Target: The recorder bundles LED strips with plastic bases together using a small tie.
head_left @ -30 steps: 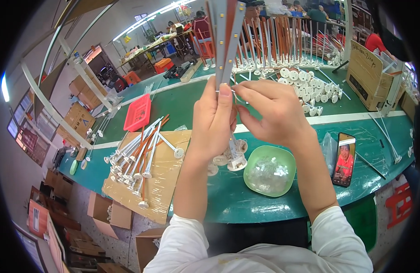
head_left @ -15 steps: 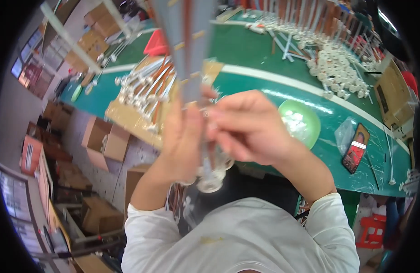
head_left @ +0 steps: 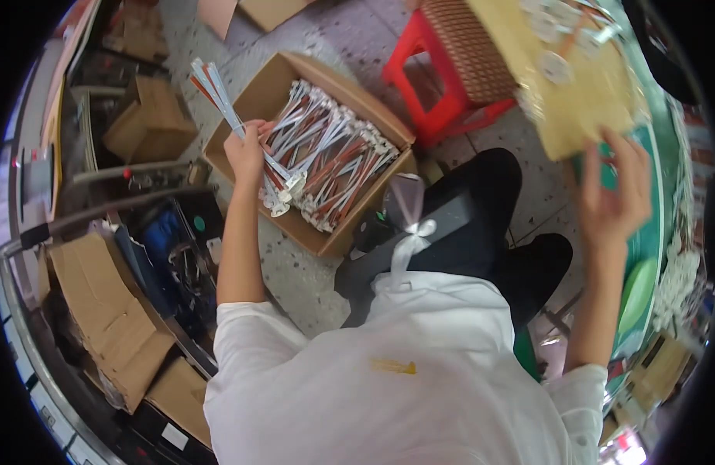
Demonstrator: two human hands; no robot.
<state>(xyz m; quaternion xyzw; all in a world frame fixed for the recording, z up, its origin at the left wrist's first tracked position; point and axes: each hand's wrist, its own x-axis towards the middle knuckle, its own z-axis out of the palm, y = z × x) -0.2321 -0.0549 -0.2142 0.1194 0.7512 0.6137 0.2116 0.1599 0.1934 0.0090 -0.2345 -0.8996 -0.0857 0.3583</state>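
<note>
Holding a bunch of long silver and red metal rods (head_left: 218, 93), the left hand (head_left: 247, 152) is closed tight around them at ten o'clock. The rods hang over an open brown cardboard box (head_left: 253, 97) full of the same rods (head_left: 330, 167). At three o'clock, the right hand (head_left: 615, 198) is open with fingers spread, touching a flat tan cardboard sheet (head_left: 578, 108) by the green table (head_left: 652, 232).

Place: small assembly workshop.
Evidence: cardboard box (head_left: 311, 147) packed with identical rod parts; green workbench (head_left: 658, 232); red plastic stool (head_left: 443, 85); cartons (head_left: 102, 318) stacked on the floor.
</note>
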